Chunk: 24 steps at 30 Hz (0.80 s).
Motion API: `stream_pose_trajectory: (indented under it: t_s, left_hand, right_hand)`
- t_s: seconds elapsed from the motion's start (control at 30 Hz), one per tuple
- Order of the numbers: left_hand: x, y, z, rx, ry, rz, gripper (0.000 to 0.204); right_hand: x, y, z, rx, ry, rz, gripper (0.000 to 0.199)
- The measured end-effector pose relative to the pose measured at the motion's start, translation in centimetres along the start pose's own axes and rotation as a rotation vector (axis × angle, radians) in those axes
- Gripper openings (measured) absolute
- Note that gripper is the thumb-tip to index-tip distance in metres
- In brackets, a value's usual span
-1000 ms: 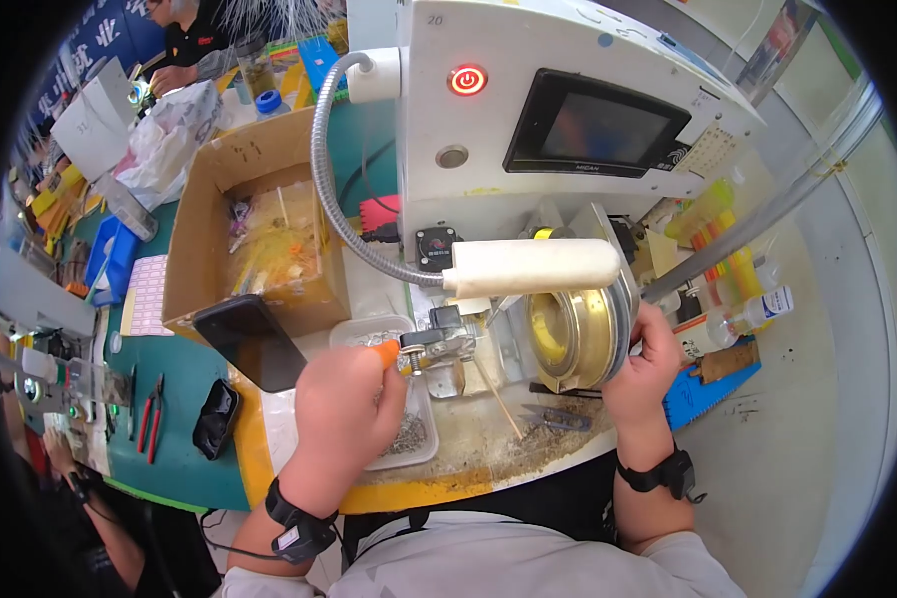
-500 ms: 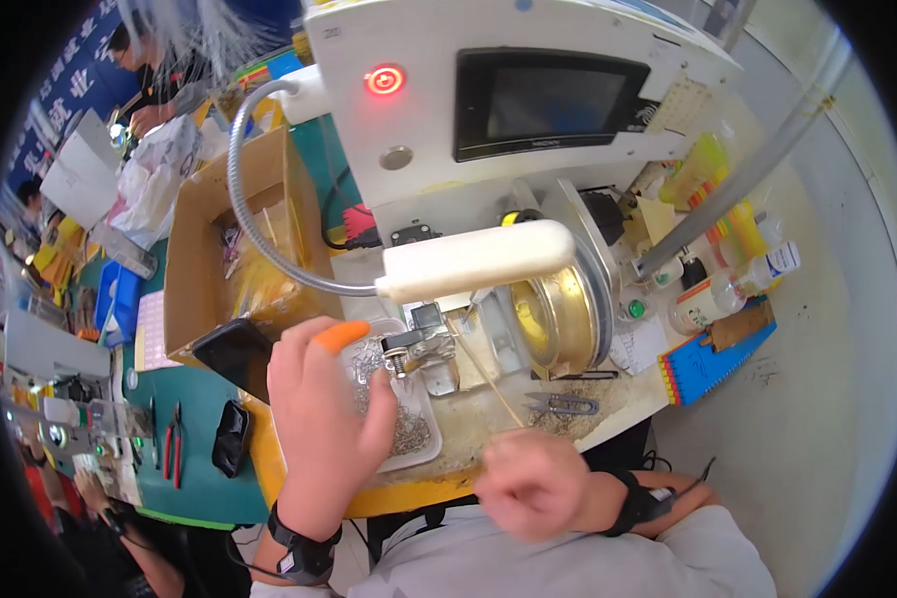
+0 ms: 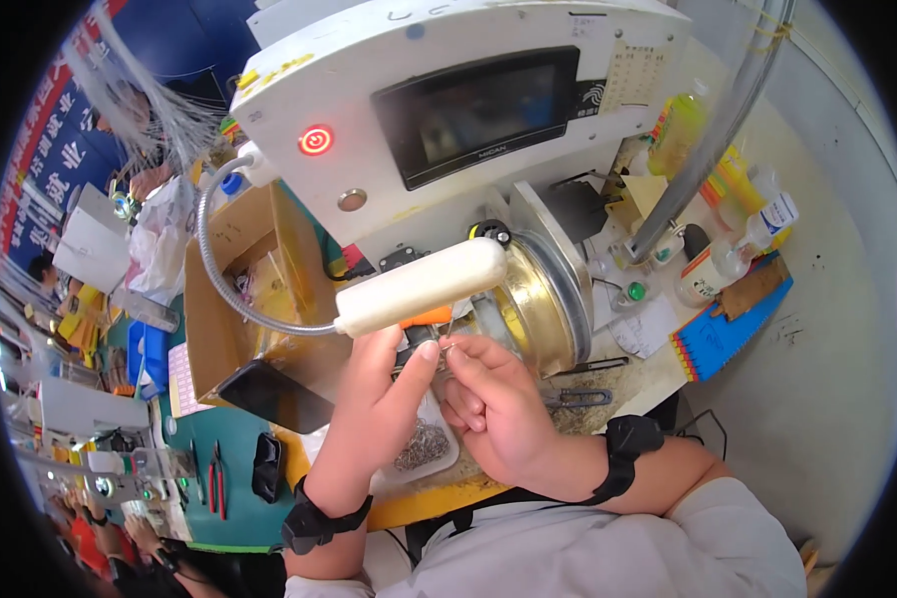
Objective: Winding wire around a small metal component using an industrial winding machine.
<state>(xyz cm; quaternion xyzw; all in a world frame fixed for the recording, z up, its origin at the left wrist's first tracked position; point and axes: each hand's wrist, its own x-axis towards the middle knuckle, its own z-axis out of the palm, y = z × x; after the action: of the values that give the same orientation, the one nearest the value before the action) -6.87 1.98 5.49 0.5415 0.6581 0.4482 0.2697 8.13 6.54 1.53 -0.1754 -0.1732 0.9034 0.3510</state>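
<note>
My left hand [image 3: 374,409] and my right hand [image 3: 496,404] meet just under a white tube lamp [image 3: 424,285] on a flexible neck. Their fingertips pinch a small metal part [image 3: 448,348] between them. An orange cover [image 3: 426,317] sits on a fingertip of my left hand. Behind the hands is a brass-coloured round drum [image 3: 543,299] on a white machine [image 3: 448,60] with a dark screen [image 3: 480,110] and a lit red button [image 3: 315,140]. Below the hands lies a clear tray [image 3: 424,446] of several small metal parts.
An open cardboard box [image 3: 231,299] stands at the left, with a black phone [image 3: 265,395] in front of it. Hand tools [image 3: 214,478] lie on the green mat. Bottles [image 3: 738,249], a blue notebook [image 3: 733,321] and scissors [image 3: 576,399] are at the right. Other people work at the far left.
My right hand has come up from the table's front edge to meet the left hand under the lamp. The view has swung closer to the machine.
</note>
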Motion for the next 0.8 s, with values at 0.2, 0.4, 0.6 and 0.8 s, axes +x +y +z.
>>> stream_pose_trajectory:
  t_s: [0.2, 0.4, 0.6, 0.8]
  left_hand:
    - [1.5, 0.0, -0.2, -0.428, -0.108, -0.22, 0.037]
    - [3.0, -1.3, -0.9, -0.414, -0.243, -0.24, 0.037]
    - [3.6, -2.9, -0.6, -0.548, -0.258, -0.268, 0.034]
    - [2.7, -0.7, -0.6, -0.436, -0.142, -0.201, 0.02]
  right_hand:
    - [0.7, -0.4, -0.4, -0.016, 0.024, 0.062, 0.014]
    - [1.7, -0.3, 0.6, -0.05, 0.114, 0.047, 0.016]
    - [2.1, -0.8, 2.2, -0.045, 0.207, 0.043, 0.02]
    - [0.7, 0.0, 0.8, -0.003, 0.167, 0.017, 0.015]
